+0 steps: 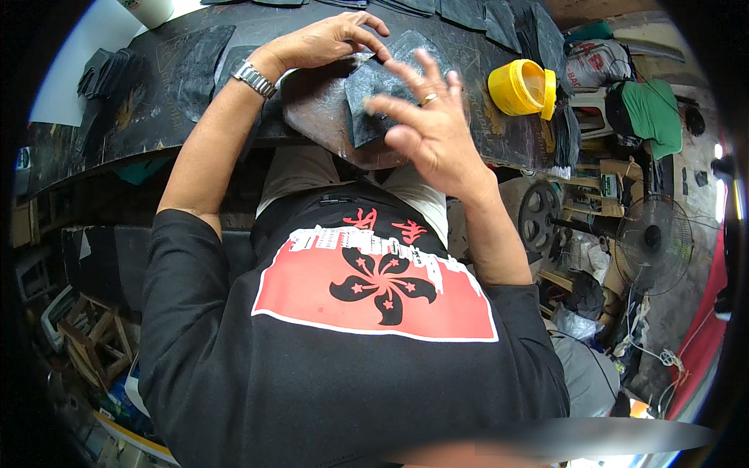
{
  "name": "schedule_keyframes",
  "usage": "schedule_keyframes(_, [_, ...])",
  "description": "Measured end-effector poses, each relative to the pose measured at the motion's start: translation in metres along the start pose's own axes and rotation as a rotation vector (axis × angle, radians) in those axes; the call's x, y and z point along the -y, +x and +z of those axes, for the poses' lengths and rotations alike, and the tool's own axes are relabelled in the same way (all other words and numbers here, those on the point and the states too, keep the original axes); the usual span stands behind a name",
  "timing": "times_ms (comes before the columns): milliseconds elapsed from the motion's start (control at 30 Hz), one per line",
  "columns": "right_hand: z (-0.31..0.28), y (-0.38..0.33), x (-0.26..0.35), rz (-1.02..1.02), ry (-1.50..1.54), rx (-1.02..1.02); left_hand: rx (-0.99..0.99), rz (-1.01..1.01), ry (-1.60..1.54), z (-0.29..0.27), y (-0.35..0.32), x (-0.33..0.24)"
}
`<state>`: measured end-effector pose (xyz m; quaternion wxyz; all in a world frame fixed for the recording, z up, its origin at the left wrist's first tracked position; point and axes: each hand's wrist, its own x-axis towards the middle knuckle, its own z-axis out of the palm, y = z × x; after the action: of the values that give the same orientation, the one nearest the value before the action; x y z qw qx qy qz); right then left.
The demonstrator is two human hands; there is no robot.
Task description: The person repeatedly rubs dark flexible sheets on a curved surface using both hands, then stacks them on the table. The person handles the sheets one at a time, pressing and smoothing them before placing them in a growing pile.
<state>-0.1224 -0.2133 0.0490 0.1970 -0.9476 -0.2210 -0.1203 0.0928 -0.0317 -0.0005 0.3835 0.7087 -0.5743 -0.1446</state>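
Note:
My left hand (335,37), with a metal watch on its wrist, reaches over the far edge of a dark grey, thin sheet (363,117). Its fingers are bent and apart, the fingertips at the sheet's far corner; the thumb is mostly hidden. Above the sheet's right part, my right hand (438,129) spreads its fingers, a ring on one of them, and holds nothing. Whether its fingertips touch the sheet cannot be made out. The sheet has pale smears and lies on a worn brown board (316,109) at the table's near edge. Another dark sheet (421,48) lies just beyond.
An open yellow tub (515,87) stands right of my hands on the dark table (152,129). Stacks of dark pieces (109,72) and flat sheets (201,66) lie to the left, more along the far edge. A fan (654,235) stands at the right among clutter.

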Motion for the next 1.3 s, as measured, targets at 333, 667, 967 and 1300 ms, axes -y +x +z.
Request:
schedule_keyframes(333, [0.028,-0.012,0.017,0.033,-0.167,0.056,-0.018,-0.041,0.041,0.0,0.001,-0.009])
schedule_keyframes(667, [0.026,-0.013,0.013,0.243,-0.218,0.098,-0.064,-0.045,0.121,0.004,0.004,-0.018])
schedule_keyframes(967, [0.005,-0.021,-0.012,0.199,0.04,-0.281,-0.189,-0.053,0.365,0.009,0.013,-0.034])
schedule_keyframes(1300, [0.029,-0.014,-0.034,0.454,-0.281,-0.07,-0.254,-0.043,0.512,0.027,0.043,-0.037])
